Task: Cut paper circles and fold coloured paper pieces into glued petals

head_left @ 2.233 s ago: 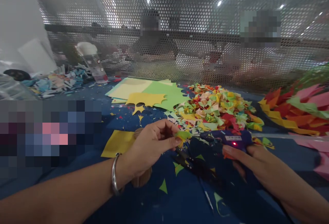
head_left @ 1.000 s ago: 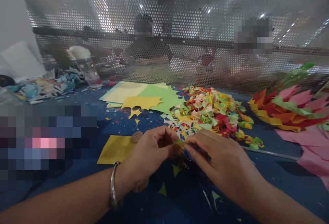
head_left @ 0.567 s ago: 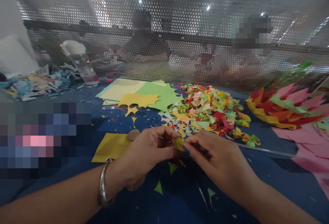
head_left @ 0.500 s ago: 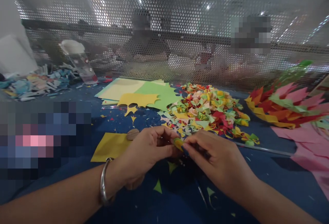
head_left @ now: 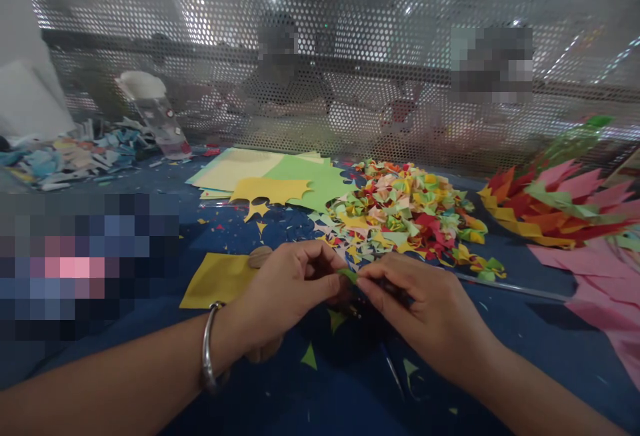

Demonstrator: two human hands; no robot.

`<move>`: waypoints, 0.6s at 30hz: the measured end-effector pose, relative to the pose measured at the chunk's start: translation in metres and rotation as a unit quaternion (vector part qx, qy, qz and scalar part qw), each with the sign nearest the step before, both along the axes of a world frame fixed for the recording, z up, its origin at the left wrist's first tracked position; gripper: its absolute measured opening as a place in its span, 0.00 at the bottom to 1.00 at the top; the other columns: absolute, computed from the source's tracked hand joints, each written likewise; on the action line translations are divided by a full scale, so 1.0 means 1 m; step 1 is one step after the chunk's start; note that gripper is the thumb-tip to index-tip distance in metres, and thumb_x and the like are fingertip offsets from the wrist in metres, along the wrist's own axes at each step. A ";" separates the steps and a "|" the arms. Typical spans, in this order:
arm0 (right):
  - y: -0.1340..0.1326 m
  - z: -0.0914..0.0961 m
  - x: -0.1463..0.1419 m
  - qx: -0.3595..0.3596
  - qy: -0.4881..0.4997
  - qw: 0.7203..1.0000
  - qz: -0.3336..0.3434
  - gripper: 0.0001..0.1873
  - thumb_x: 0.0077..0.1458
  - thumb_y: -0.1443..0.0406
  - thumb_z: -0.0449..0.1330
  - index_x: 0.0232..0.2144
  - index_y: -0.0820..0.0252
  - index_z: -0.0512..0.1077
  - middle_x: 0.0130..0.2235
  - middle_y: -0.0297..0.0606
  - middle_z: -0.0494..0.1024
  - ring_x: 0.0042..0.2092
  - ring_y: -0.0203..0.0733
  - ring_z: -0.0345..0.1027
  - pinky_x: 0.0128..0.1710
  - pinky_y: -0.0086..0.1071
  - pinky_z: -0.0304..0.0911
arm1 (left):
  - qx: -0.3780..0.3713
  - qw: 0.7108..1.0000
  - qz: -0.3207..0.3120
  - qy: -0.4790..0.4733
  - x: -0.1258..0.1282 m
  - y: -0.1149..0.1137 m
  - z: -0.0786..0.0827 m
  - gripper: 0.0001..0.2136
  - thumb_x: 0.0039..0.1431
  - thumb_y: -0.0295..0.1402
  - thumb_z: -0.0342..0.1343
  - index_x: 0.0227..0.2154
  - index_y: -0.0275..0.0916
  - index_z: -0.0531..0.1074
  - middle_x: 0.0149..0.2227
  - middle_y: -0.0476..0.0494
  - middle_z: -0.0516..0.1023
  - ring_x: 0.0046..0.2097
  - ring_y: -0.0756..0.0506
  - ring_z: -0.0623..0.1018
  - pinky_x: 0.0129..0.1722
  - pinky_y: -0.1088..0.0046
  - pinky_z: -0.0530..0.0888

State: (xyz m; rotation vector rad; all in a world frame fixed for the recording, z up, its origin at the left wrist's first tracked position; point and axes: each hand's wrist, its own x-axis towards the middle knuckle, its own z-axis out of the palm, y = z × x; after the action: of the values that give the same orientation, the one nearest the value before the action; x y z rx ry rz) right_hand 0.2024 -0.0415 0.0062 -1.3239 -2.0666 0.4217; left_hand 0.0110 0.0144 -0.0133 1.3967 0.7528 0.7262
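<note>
Between the fingertips of both hands is a small green paper piece [head_left: 349,275]. My left hand [head_left: 295,286], with a silver bangle at the wrist, pinches its left side. From the other side my right hand [head_left: 423,303] grips it with thumb and forefinger, hiding part of it. A yellow paper rectangle [head_left: 213,283] lies flat by my left wrist, and a brown rounded object [head_left: 260,257] shows partly behind that hand. Just beyond my hands is a heap of small multicoloured folded paper pieces [head_left: 410,206]. Below them lie green paper offcuts [head_left: 310,356] and a thin blue stick-like tool [head_left: 393,366].
Cut-edged yellow paper [head_left: 270,191] rests on stacked pale and green sheets [head_left: 240,168]. A clear bottle [head_left: 163,123] stands back left beside paper shreds [head_left: 75,156]. At right are a spiky paper crown-like piece [head_left: 560,206] and pink paper [head_left: 600,283]. A perforated metal screen [head_left: 350,109] rises behind.
The paper piece showed a yellow face half a second ago; its green side shows now. Both hands keep their pinch, almost in place. The view has shifted slightly.
</note>
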 end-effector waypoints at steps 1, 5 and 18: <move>0.000 0.000 0.000 0.000 -0.001 1.000 0.000 0.08 0.63 0.66 0.56 0.31 0.58 0.73 0.28 0.31 0.72 0.30 0.34 0.65 0.31 0.28 0.58 | 0.001 1.000 -0.003 0.001 0.000 0.000 0.000 0.05 0.52 0.29 0.62 0.30 0.35 0.71 0.26 0.50 0.75 0.29 0.52 0.75 0.31 0.76 0.72; 0.001 -0.002 0.001 -0.003 -0.005 1.000 -0.011 0.09 0.63 0.66 0.55 0.30 0.59 0.72 0.28 0.31 0.71 0.29 0.34 0.64 0.30 0.28 0.58 | 0.006 1.000 -0.025 0.014 -0.001 0.000 0.002 0.05 0.54 0.32 0.61 0.32 0.35 0.72 0.27 0.50 0.75 0.30 0.52 0.75 0.33 0.76 0.72; 0.002 -0.003 0.002 -0.002 -0.016 1.000 -0.019 0.11 0.65 0.66 0.53 0.30 0.59 0.70 0.28 0.32 0.70 0.29 0.35 0.64 0.31 0.29 0.58 | 0.111 0.990 -0.010 0.089 -0.005 0.002 0.008 0.08 0.62 0.36 0.55 0.31 0.37 0.72 0.28 0.52 0.73 0.29 0.52 0.74 0.32 0.78 0.72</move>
State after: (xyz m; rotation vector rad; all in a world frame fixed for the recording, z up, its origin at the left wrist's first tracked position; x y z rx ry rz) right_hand 0.2043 -0.0396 0.0033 -1.3789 -2.0647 0.3899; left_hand 0.0062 0.0159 -0.0049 1.6861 0.8134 0.6918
